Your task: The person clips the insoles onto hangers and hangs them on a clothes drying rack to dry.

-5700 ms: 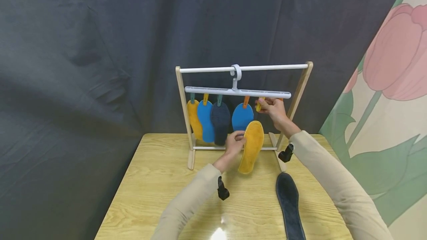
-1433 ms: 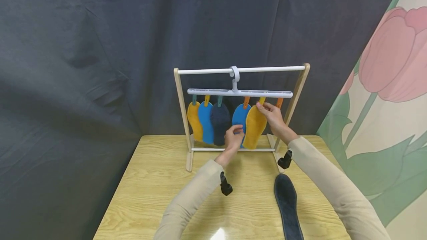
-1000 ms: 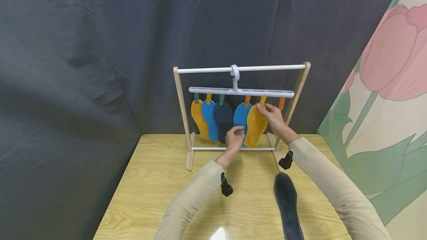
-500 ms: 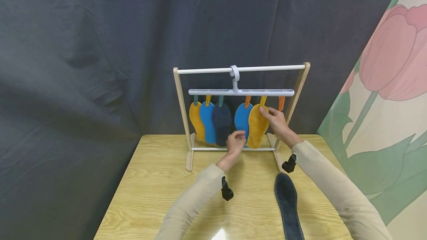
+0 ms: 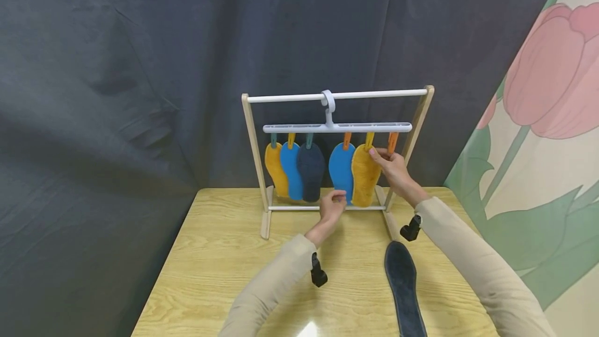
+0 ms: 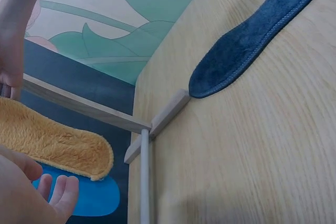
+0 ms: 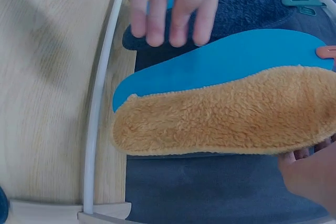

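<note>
A plush yellow insole (image 5: 365, 178) hangs from a yellow clothespin (image 5: 369, 140) on the white hanger (image 5: 290, 129). Beside its upper right edge is my right hand (image 5: 395, 169), thumb at the edge; in the right wrist view the insole hides some fingertips. My left hand (image 5: 331, 207) is low before a hanging blue insole (image 5: 340, 163), fingers extended, with nothing in them; the right wrist view shows these fingers (image 7: 178, 9) held straight. Right of the yellow insole, an orange clothespin (image 5: 392, 143) holds nothing. A dark plush insole (image 5: 401, 280) lies on the table.
A wooden rack with a white top rod (image 5: 281, 99) and a low white crossbar (image 5: 295, 208) stands at the table's (image 5: 210, 274) back edge. Left on the hanger are another yellow insole (image 5: 276, 170), a blue one (image 5: 291, 170) and a dark one (image 5: 311, 173). A dark curtain hangs behind.
The yellow insole, earlier held off the hanger by my left hand, now hangs from the yellow clothespin and has straightened. My right hand has slid right to its edge; my left hand has lowered.
</note>
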`<state>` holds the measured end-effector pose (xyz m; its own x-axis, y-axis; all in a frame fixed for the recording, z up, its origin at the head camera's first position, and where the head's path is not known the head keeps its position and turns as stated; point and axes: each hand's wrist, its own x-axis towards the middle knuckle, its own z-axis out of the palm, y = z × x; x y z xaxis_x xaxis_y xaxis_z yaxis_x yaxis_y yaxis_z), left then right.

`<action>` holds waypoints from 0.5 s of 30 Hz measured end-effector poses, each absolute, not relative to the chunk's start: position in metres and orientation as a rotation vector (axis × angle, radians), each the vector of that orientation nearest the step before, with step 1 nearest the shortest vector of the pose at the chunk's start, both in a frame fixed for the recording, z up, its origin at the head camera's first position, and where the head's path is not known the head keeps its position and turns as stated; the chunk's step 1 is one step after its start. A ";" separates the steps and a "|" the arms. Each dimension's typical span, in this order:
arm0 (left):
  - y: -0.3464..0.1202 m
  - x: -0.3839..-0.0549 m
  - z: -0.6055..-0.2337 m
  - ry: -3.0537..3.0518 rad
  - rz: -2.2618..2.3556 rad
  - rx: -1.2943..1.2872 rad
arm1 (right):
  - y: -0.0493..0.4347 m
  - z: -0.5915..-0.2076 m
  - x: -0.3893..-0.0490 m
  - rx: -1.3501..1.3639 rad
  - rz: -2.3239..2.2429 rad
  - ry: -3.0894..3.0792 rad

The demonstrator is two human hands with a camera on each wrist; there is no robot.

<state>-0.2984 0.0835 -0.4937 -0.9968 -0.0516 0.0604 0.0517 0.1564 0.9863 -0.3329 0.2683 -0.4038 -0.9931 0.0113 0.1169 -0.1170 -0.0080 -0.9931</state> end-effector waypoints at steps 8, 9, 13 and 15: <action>0.082 -0.294 -0.504 -2.333 -1.951 -0.032 | 0.273 -0.395 -0.334 0.118 2.251 -2.078; 0.082 -0.293 -0.506 -2.335 -1.958 -0.035 | 0.274 -0.394 -0.334 0.130 2.274 -2.049; 0.081 -0.290 -0.510 -2.358 -1.978 -0.015 | 0.276 -0.393 -0.334 0.189 2.339 -1.965; 0.081 -0.288 -0.512 -2.370 -1.972 -0.005 | 0.277 -0.393 -0.333 0.209 2.348 -1.950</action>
<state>-0.2878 0.0812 -0.5116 -0.9983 -0.0348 0.0473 0.0402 0.1824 0.9824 -0.3329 0.2773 -0.3928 -0.9872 -0.0239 0.1574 -0.1503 -0.1857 -0.9710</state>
